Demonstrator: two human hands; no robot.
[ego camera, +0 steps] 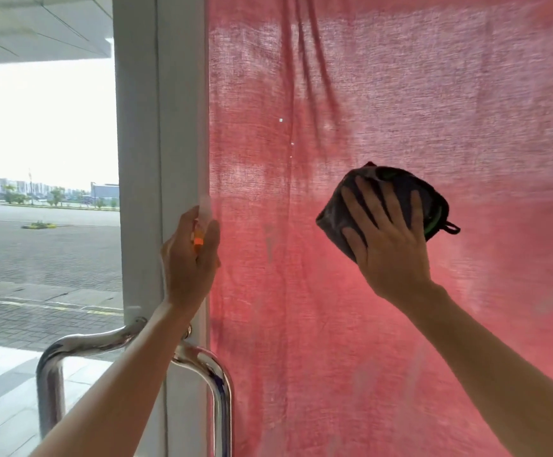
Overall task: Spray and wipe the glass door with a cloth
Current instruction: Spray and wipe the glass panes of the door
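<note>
Most of what you face is the glass door (pixel 400 94), its pane backed by a red, loosely woven curtain (pixel 351 324) that hangs in folds and fills the right side from top to bottom. To the left of the pane stands the pale grey door frame (pixel 159 127), and beyond it a clear pane (pixel 44 159) shows a paved lot, low buildings and a bright sky. Low on the frame sit two curved chrome handles (pixel 212 367), one on your side and one on the far side of the glass. Your right hand (pixel 387 239) is flat against the door at mid height, fingers spread and nearly straight, pressing a bunched dark grey cloth (pixel 400 196) onto the glass; the cloth has a green edge and a small loop sticking out at its right. Your left hand (pixel 189 258) is raised at the seam between frame and pane, fingers curled round a small spray bottle (pixel 202 222) held upright; only its pale, translucent top and an orange band show between your thumb and fingers, and you cannot tell from here which way the nozzle points.
</note>
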